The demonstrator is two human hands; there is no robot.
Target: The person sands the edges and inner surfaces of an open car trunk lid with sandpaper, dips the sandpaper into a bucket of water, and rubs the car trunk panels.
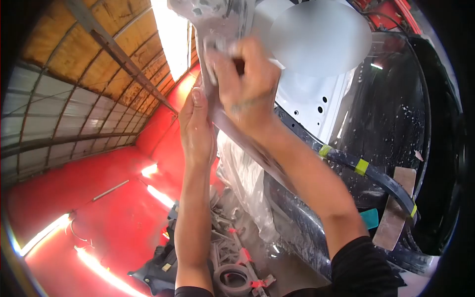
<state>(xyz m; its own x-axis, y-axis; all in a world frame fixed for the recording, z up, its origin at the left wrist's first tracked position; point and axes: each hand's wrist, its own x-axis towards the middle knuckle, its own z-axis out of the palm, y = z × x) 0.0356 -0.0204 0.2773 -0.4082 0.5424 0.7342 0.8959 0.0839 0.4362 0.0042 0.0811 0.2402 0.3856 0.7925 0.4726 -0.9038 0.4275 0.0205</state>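
Observation:
A long, dusty grey car body panel runs down from the top centre, its surface patchy with pale residue. My left hand grips its left edge, thumb upright along the rim and the other fingers partly hidden. Higher up, my right hand is closed and pressed against the panel's face. Motion smears its fingertips, and I cannot make out what is between them. My right forearm crosses over the panel's lower part.
Crumpled plastic sheeting hangs below the panel. At right, a black curved strip with yellow-green tape lies near a long flat block and a teal piece. A tape-like ring and stand parts are below.

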